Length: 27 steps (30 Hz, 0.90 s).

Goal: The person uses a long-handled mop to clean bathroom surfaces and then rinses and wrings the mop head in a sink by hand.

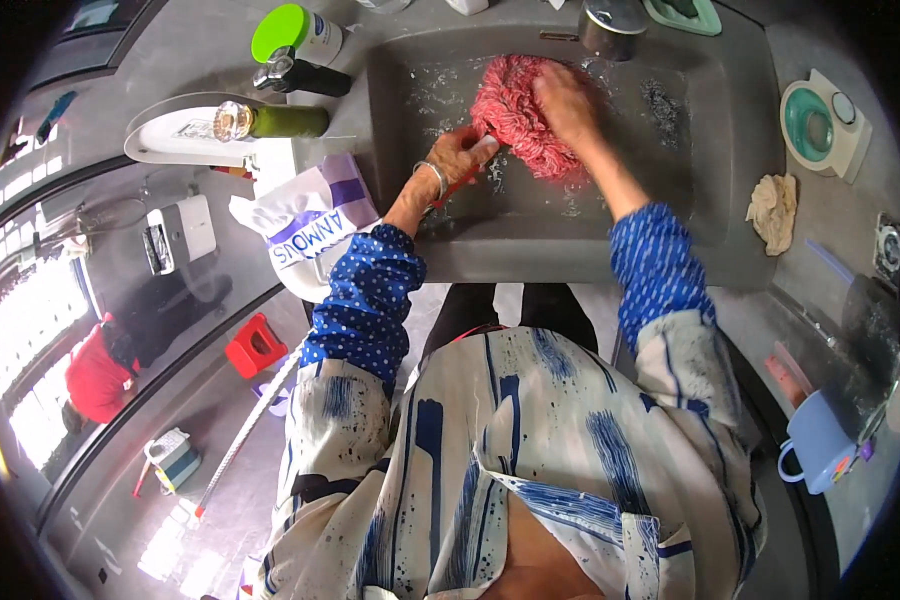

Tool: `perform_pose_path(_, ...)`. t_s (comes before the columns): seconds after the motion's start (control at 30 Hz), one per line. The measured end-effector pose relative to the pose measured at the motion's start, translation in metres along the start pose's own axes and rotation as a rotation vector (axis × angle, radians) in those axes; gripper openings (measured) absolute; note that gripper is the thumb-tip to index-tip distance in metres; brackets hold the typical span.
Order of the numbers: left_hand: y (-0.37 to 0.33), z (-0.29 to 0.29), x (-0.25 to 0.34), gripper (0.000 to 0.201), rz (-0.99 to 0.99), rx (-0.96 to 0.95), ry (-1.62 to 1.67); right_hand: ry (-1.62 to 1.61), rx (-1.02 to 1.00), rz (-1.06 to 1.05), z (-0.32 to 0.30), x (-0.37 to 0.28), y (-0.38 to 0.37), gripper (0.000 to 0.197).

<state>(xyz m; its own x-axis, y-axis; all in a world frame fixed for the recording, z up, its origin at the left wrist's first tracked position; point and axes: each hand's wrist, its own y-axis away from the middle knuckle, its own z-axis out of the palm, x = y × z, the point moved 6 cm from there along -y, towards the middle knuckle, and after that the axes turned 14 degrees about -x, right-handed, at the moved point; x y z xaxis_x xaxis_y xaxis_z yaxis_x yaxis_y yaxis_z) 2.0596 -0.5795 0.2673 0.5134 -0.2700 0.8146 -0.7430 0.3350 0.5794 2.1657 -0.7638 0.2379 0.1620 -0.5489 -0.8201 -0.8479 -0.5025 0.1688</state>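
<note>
A wet, shaggy pink-red duster (513,100) lies in the large grey sink (410,215), its strands bunched over the basin. My left hand (457,163), with a bracelet at the wrist, is closed round its red handle (455,187) at the lower left of the strands. On the right side of the duster rests my right hand (567,105), blurred by motion. Its fingers are partly lost among the strands, so how they are bent is hard to see. Blue sleeve covers with white dots wrap both forearms.
Left of the sink are a green bottle (290,121), a black-handled item (315,76), a green-lidded tub (317,40) and a white-purple bag (320,215). A dark pot (613,28) stands at the back edge. On the right are a crumpled cloth (773,213) and a blue mug (818,445).
</note>
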Motion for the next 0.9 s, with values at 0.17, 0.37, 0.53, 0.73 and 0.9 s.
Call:
perform_pose_path(0.17, -0.011, -0.001, -0.02, 0.025, -0.096, -0.276, 0.126, 0.683, -0.05, -0.277, 0.041, -0.112, 0.015, 0.045)
perform_pose_path(0.37, -0.006, 0.01, -0.017, 0.035, -0.254, -0.26, 0.05, 0.973, 0.263, 0.248, -0.055, 0.036, 0.022, 0.034)
perform_pose_path(0.53, 0.001, 0.015, -0.02, 0.026, -0.238, -0.262, 0.146, -0.302, -0.035, 0.478, -0.034, 0.033, 0.057, 0.025)
perform_pose_path(0.73, 0.014, 0.028, 0.005, 0.02, -0.307, -0.232, -0.03, 0.672, -0.122, -0.239, 0.019, -0.141, 0.052, 0.06)
perform_pose_path(0.9, 0.04, 0.037, 0.031, 0.014, -0.373, -0.244, 0.154, 0.466, -0.132, -0.194, 0.003, -0.142, 0.052, 0.052)
